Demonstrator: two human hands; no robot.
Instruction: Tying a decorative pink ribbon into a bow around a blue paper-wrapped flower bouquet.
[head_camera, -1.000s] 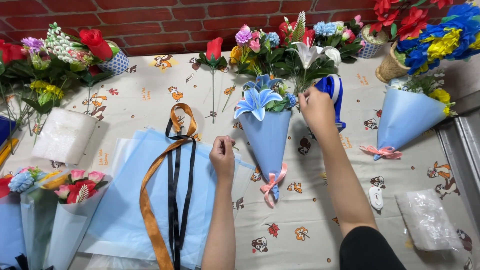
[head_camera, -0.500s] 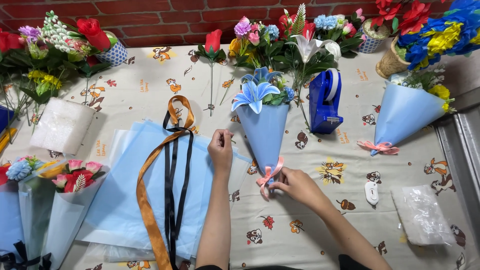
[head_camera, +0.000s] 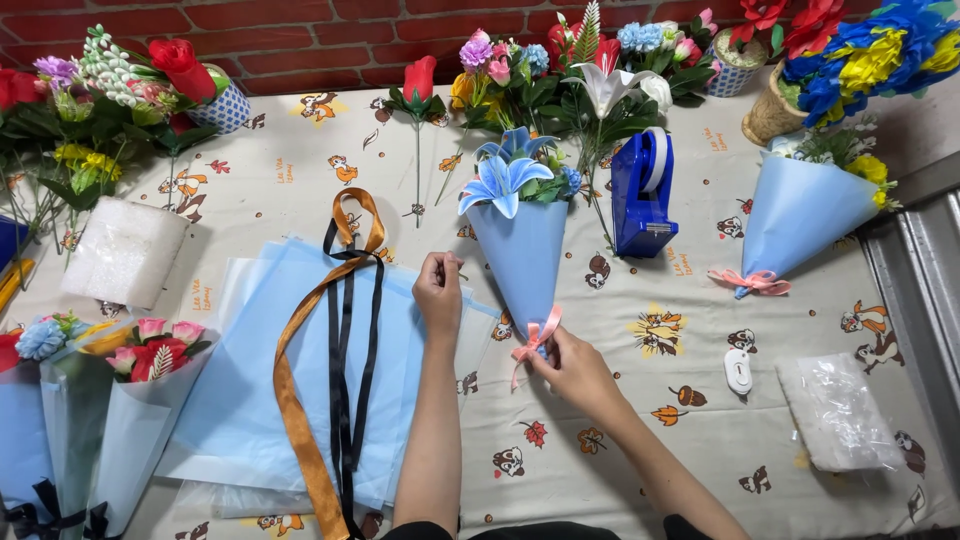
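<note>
Your right hand (head_camera: 572, 368) has come down from the tape dispenser (head_camera: 643, 195) and now pinches the pink ribbon (head_camera: 535, 338) on the blue bouquet (head_camera: 522, 245); your left hand (head_camera: 438, 295) pinches something small beside it.

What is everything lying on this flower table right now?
Blue bouquet cone: one, blue lily on top, centre.
Pink bow: one, at that cone's tip.
Second blue bouquet: one, pink bow, right.
Tape dispenser: one, blue, right of centre.
Blue wrapping sheets: a stack, left of centre.
Ribbons: one orange, one black, across the sheets.
Single red rose: one, top centre.
Loose flowers: many, mixed colours, along the brick wall.
Wrapped bouquets: several, lower left.
White foam: one, left.
Left hand: beside the cone's edge.
Right hand: at the pink bow.
</note>
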